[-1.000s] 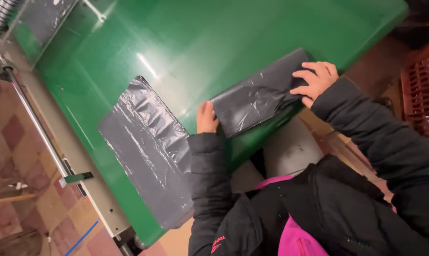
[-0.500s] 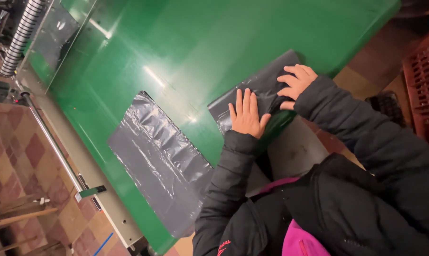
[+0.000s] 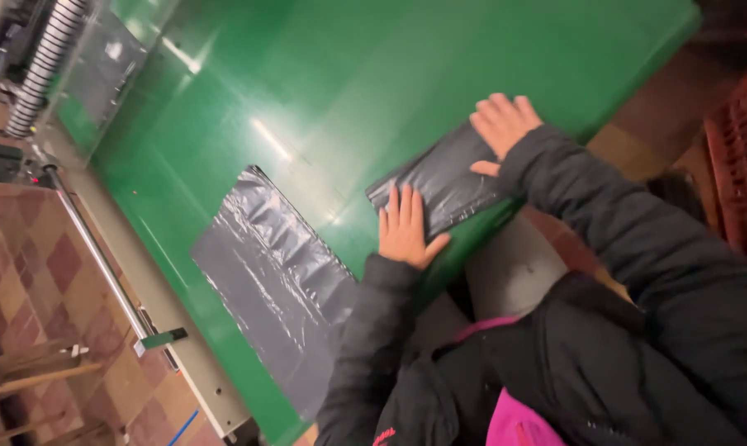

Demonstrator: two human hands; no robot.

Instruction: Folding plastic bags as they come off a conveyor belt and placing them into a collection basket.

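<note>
Head camera, looking steeply down and rolled to one side.

It sits above the person's chest, close enough that black sleeves fill the lower right. It faces a green table (image 3: 324, 99) whose edges run diagonally across the frame. The left hand (image 3: 406, 231) and right hand (image 3: 501, 124) lie near the middle; tiled floor (image 3: 43, 281) shows at the left edge. There is only this one view.

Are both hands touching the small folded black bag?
Touching. The head view shows the left hand pressed flat on one end of the folded black bag, and the right hand flat on its other end.
</note>
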